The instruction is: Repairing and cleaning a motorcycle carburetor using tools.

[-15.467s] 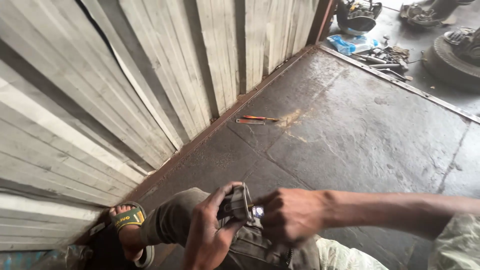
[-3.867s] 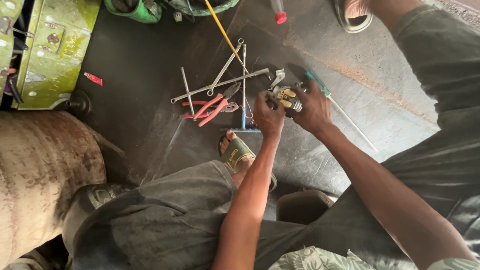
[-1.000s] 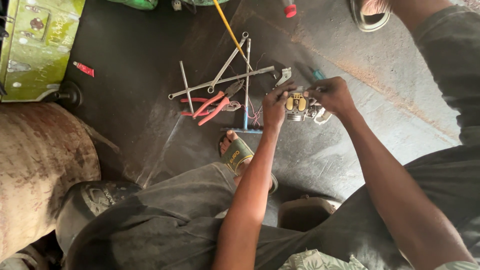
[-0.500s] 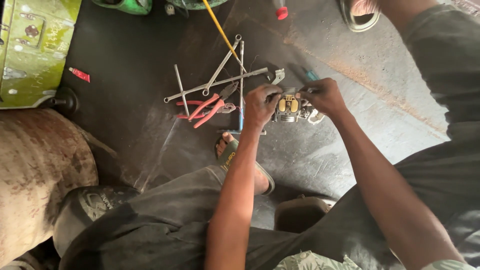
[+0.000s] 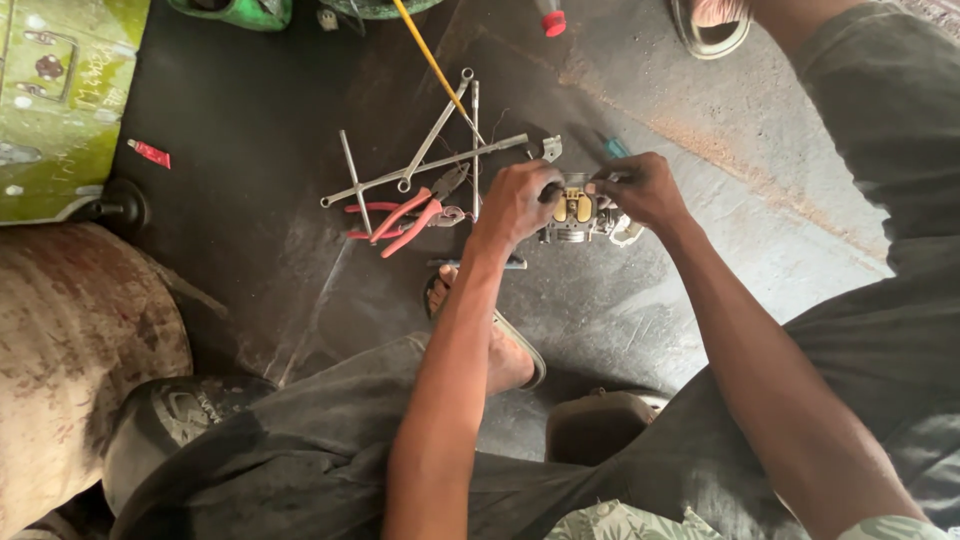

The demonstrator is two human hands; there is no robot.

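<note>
Both my hands hold a small metal engine part (image 5: 577, 213), grey with brass-coloured fittings, above the dark floor. My left hand (image 5: 516, 200) grips its left side with fingers curled over the top. My right hand (image 5: 643, 187) grips its right side. Just left of the part lie red-handled pliers (image 5: 408, 214) and several long spanners (image 5: 425, 165) spread on the floor. My sandalled foot (image 5: 495, 340) rests below the part.
A yellow-handled tool (image 5: 432, 60) lies at the top. A green metal panel (image 5: 55, 100) fills the upper left, a worn rounded surface (image 5: 70, 350) the lower left. Another person's sandalled foot (image 5: 712, 22) is at the top right. A small red piece (image 5: 149, 153) lies on the floor.
The view has shifted slightly; both hands stay on the metal part, turning it a little between them. The tools on the floor have not moved.
</note>
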